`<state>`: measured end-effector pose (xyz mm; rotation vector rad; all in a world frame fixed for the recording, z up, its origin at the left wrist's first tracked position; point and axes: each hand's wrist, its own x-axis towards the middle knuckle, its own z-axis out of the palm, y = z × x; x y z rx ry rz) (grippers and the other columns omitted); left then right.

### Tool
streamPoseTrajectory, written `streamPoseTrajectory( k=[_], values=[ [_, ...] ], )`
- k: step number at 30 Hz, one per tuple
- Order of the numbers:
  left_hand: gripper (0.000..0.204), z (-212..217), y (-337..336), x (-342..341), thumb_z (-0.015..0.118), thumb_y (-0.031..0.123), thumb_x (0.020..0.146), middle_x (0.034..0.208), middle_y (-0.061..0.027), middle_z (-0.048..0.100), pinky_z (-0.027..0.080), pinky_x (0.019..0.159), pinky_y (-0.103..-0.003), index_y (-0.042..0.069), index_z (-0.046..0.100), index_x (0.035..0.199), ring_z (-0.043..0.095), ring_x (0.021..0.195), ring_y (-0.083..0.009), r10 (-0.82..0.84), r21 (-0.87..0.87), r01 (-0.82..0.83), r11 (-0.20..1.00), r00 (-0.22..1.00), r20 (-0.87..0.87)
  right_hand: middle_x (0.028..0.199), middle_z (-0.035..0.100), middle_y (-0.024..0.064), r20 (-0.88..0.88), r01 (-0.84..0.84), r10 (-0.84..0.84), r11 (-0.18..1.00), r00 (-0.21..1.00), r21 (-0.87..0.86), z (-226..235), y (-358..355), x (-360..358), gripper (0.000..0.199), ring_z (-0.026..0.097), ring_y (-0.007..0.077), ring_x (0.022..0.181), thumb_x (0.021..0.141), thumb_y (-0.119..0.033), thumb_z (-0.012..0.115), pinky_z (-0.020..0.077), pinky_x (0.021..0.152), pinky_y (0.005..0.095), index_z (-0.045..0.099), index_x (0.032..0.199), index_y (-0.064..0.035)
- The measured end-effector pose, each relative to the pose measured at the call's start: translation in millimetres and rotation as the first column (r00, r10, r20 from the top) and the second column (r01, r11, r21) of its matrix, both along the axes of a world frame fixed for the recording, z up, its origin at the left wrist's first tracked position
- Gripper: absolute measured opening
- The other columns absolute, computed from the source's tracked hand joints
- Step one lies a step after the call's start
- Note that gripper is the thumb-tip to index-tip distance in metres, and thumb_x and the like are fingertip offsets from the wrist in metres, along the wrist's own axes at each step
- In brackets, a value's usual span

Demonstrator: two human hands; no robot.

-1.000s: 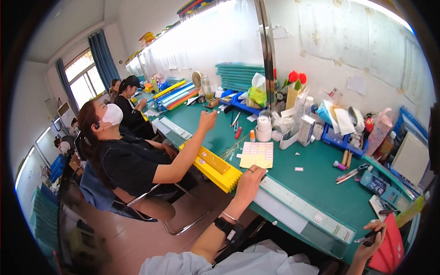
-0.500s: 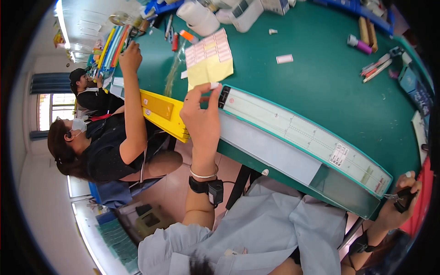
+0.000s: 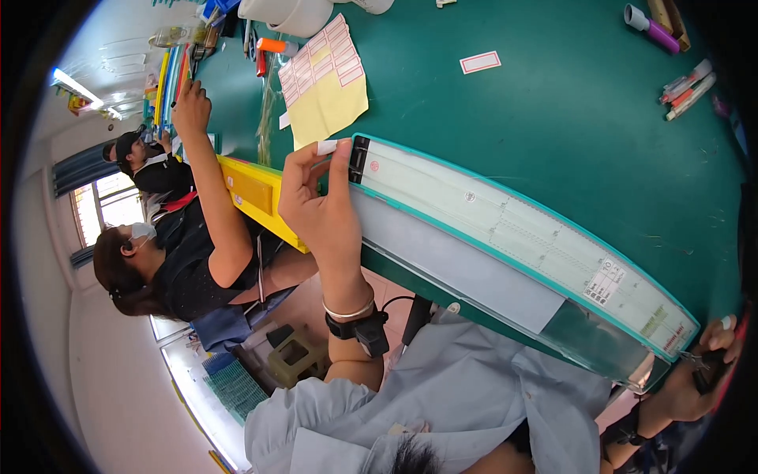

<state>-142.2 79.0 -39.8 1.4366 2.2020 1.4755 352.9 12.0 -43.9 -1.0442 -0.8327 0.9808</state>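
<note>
Small white label point(image 3: 327, 147) at frame centre-left, pinched in left hand point(image 3: 320, 207) fingertips, wrist bent over long teal-edged tray point(image 3: 505, 229). Yellow label sheet point(image 3: 325, 83) just above. Right hand point(image 3: 707, 371), lower right, closed on dark tool point(image 3: 711, 365).

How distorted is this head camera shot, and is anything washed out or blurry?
Head view: strong fisheye, so the long teal-edged strip on the green table bows and black corners ring the frame; the window and the ceiling light are blown out; the left hand is sharp; the right hand sits dim at the rim.
</note>
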Motion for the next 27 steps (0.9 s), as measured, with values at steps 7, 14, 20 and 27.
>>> streamPoseTrajectory(
  k=[7,14,20,27],
  values=[
    [0.02,-3,8,2,0.071,-0.002,0.09,0.091,-0.0086,0.071,0.053,0.076,-0.024,0.001,0.058,0.103,0.067,0.085,-0.0124,-0.05,0.022,0.05,0.998,0.999,0.002,0.1,0.046,0.0142,0.017,0.151,-0.15,0.988,0.988,-0.035,3,3,-11,0.028,0.038,0.0243,0.096,0.094,-0.029,0.047,0.0286,0.091,0.0369,0.039,0.106,-0.0055],
    [0.021,6,6,2,0.072,-0.002,0.089,0.091,-0.0087,0.071,0.053,0.075,-0.024,0.001,0.057,0.103,0.067,0.084,-0.0123,-0.055,0.023,0.055,0.998,0.998,0.003,0.1,0.046,0.0137,-0.035,-0.094,0.093,0.995,0.995,-0.025,-2,-2,12,0.028,0.039,0.0233,0.095,0.094,-0.031,0.047,0.029,0.09,0.0367,0.04,0.106,-0.007],
    [0.021,0,4,6,0.073,-0.002,0.088,0.09,-0.0087,0.071,0.052,0.076,-0.024,0.0,0.058,0.103,0.067,0.084,-0.0126,-0.071,0.018,0.071,0.997,0.997,0.031,0.1,0.047,0.0146,0.029,-0.01,0.012,0.998,1.0,-0.062,-1,-1,4,0.031,0.039,0.0241,0.096,0.094,-0.032,0.048,0.0294,0.092,0.0381,0.04,0.108,-0.0059],
    [0.028,12,2,26,0.079,-0.002,0.081,0.089,-0.0086,0.075,0.048,0.087,-0.027,-0.001,0.061,0.103,0.066,0.086,-0.0126,-0.159,-0.125,0.131,0.983,0.955,-0.249,0.091,0.053,0.0204,0.059,0.142,-0.143,0.99,0.988,0.027,10,1,-20,0.041,0.044,0.0252,0.1,0.094,-0.044,0.048,0.0323,0.093,0.0387,0.036,0.105,-0.007]
  ],
)
